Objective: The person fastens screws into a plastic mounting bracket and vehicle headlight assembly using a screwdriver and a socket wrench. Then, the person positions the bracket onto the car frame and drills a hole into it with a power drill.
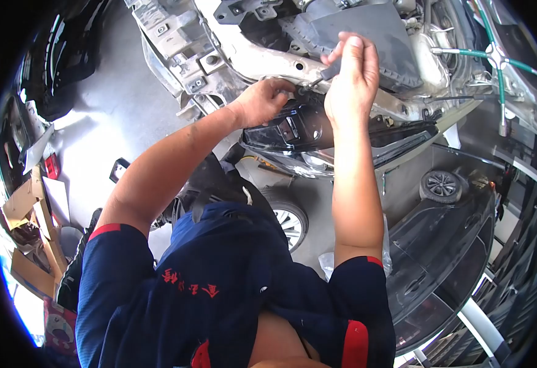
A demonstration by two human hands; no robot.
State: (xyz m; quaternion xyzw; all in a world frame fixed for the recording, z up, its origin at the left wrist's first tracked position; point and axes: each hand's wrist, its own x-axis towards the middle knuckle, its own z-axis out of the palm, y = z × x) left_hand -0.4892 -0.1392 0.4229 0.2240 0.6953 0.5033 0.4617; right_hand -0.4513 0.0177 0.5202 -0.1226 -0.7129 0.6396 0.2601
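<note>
My right hand [355,83] is closed around the dark handle of a screwdriver [329,72], its thin shaft slanting down-left to the body edge above the headlight. My left hand [261,104] is just left of that spot, thumb and fingers curled at the headlight's upper edge; what its fingertips hold, if anything, is hidden. The black headlight [293,127] sits in the car's front corner below both hands. Along its top runs the light-coloured body rail [262,58] with a round hole.
A dark engine cover [366,40] lies beyond my hands. A green four-way wheel wrench [496,56] rests at the upper right. Below stand a wheel [288,224] and a dark car [434,257]. Cardboard boxes [35,214] are at the left, near a black bumper [66,55].
</note>
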